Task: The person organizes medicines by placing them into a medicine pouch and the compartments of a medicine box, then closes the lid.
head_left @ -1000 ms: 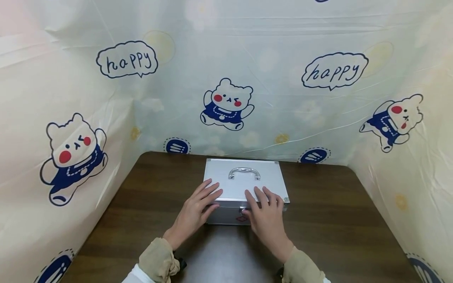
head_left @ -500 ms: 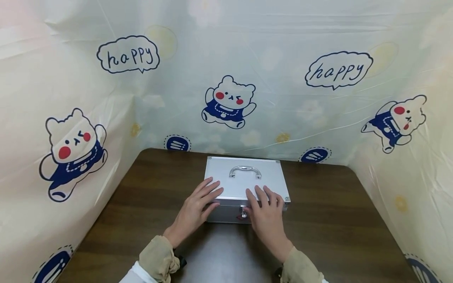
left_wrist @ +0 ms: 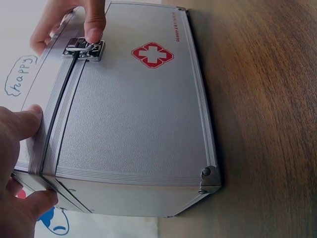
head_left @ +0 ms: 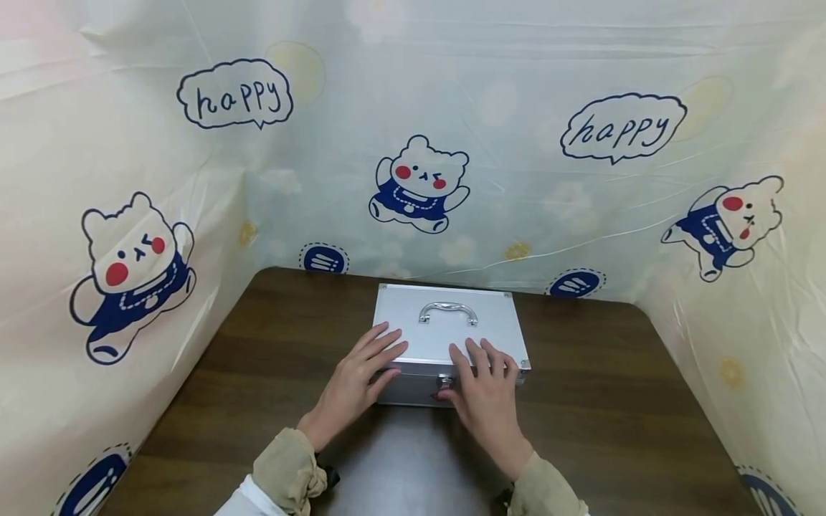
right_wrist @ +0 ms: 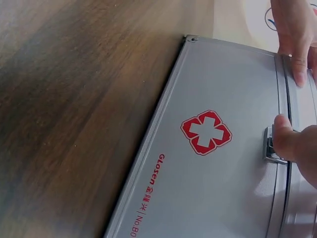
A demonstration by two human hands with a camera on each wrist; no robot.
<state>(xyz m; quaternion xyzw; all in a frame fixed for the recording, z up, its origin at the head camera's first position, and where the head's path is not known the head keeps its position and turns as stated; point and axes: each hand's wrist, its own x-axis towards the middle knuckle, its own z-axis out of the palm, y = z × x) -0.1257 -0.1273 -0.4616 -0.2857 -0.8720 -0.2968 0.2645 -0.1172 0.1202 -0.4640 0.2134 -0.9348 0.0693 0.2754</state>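
Observation:
A silver first-aid box (head_left: 445,344) with a metal carrying handle (head_left: 448,311) stands on the table, its lid down. In both wrist views the front shows a red emblem with a white cross (left_wrist: 152,55). My left hand (head_left: 345,390) rests on the left front corner, fingers spread over the lid and thumb at its front edge. At the middle of the front, the thumb of my right hand (head_left: 487,401) presses on the metal latch (left_wrist: 84,48). The bent right fingers lie on the lid. The thumb covers part of the latch in the right wrist view.
The dark wooden table (head_left: 600,401) extends on both sides of the box. A pale cloth (head_left: 516,208) printed with bears and "happy" bubbles rises at the back and both sides, close behind the box.
The right thumb has shifted slightly at the latch, and the latch hangs differently under it. The left hand stays in place on the lid. The head view has tilted a little.

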